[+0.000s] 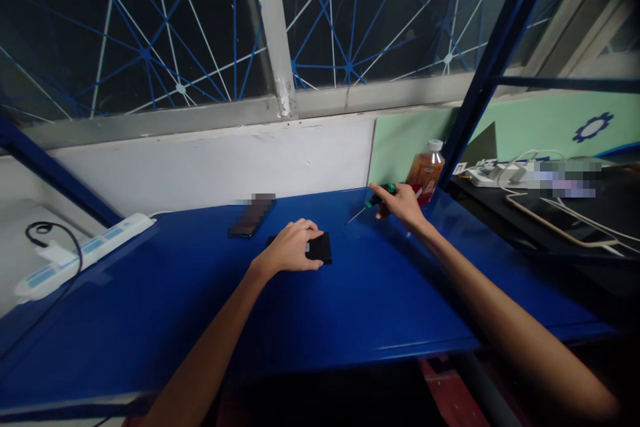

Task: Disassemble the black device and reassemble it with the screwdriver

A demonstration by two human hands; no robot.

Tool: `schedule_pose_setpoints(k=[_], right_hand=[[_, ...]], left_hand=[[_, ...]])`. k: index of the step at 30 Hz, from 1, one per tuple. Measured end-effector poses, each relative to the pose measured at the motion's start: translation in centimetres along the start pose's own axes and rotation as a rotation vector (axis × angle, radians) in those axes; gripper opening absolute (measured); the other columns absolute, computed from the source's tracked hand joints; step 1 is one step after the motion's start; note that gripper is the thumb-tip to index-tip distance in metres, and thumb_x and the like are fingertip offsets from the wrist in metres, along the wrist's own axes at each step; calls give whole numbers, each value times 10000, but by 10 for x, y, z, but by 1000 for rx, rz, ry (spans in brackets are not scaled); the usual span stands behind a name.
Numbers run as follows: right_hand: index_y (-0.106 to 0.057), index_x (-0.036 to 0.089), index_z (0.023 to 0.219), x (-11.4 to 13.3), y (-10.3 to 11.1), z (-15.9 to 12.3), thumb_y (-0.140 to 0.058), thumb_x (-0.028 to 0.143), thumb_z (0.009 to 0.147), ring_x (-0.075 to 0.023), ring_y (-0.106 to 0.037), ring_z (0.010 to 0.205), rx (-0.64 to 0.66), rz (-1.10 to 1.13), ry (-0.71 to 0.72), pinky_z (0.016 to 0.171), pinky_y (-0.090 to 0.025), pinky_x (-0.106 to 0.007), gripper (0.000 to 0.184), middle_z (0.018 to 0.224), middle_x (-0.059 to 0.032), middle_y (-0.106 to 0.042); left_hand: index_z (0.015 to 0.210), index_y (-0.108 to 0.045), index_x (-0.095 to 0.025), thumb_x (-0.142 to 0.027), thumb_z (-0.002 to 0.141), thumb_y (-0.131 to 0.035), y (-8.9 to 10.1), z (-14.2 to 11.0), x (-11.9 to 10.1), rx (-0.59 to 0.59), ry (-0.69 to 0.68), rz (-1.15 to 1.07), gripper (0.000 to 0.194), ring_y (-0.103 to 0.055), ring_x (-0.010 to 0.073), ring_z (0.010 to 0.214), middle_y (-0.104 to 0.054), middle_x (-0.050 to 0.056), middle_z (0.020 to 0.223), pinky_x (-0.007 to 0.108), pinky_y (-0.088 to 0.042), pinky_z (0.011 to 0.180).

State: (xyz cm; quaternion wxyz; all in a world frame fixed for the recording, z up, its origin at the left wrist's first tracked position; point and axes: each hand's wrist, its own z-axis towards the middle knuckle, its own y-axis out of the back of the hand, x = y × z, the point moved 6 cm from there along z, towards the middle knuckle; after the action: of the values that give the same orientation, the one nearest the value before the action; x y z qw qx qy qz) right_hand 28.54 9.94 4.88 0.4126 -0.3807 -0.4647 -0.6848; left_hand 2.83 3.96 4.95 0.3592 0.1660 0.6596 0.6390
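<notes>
My left hand (295, 245) is closed over a flat black rectangular box-like device (320, 248) lying on the blue table (380, 307). Its thumb and fingers grip the two long sides, and the palm hides the left part. A small pale label shows beside the fingers. In my right hand (400, 202) is a screwdriver (376, 198) with a green and black handle. Its thin shaft slants down to the left, with the tip close to the tabletop, right of the device and apart from it. Tiny dark bits (344, 237), too small to name, lie near the tip.
A phone (254, 215) lies behind my left hand. A bottle of orange-brown drink (426, 170) stands behind my right hand. At the left is a white power strip (90, 257) with a black cable. A black desk on the right bears a tablet-like device (560, 220) and cables.
</notes>
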Motion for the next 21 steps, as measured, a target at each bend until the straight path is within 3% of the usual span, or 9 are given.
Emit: schedule_pose_setpoints(k=[9,14,21], right_hand=[[-630,136,648,-3,-5,0,-640,673,704,-195,-623,397,27,35,-30,399,-491,-266,540,403,-70,-611],[-616,149,627,-2,-6,-1,-658,674,686,-199,-621,394,44,41,-20,390,-487,-271,531,413,-73,-619],[-596,156,610,0,-8,-2,-667,665,687,-193,-611,378,56,55,-18,368,-467,-260,519,397,-63,-605]], left_hand=[[1302,-554,-221,-546,746,-638,-1,-2,2,31,-3,-22,649,-506,323,1126,-558,100,1228,451,-377,948],[1294,-560,-251,-640,826,-520,0,-3,3,31,21,-75,610,-508,297,1122,-553,88,1236,409,-384,947],[1246,-600,-243,-596,878,-477,0,-1,2,-5,25,-60,525,-523,285,1085,-582,87,1182,416,-391,934]])
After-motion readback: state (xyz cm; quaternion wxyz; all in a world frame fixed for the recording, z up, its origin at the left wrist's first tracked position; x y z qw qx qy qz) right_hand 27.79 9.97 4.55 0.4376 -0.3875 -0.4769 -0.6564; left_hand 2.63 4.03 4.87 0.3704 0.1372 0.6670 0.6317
